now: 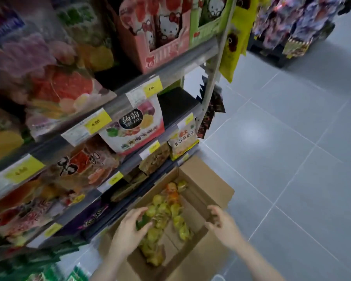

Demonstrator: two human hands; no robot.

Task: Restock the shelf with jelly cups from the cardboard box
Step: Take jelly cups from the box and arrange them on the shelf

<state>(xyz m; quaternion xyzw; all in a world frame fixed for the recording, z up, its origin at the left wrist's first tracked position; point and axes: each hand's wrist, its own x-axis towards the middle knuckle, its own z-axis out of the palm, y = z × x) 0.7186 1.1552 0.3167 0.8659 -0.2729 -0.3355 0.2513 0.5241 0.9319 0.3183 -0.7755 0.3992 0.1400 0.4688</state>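
The head view looks down past a grey metal shelf [166, 78] on the left to an open cardboard box [201, 175] standing on the grey tiled floor [292, 138], its flaps folded outward, the left flap close against the shelf's lowest tiers. Inside the box lies a heap of jelly cups [170, 209] — mostly yellow-green, with a few orange ones at the far end — and part of the bare cardboard bottom shows on the right side.

The left hand [130, 230] reaches into the box and rests on the near-left part of the heap, fingers curved over the yellow-green cups and something dark green beneath the thumb; motion blur keeps me from saying whether it truly grips them. The right hand [221, 224] hovers over the right inner wall of the box, fingers loosely curled and holding nothing, apart from the cups.

The shelf tiers carry bags of sweets with fruit pictures, and yellow price tags [97, 121] sit along the rails — 2 of them read 4.00. A white-and-red snack bag [134, 126] with a black round label stands on the middle tier, just above the box. On the top tier stands a pink carton [162, 57] printed with a cartoon cat. At the shelf's end post hang yellow packets [235, 37], and a dark display of more packets stands across the aisle at upper right.
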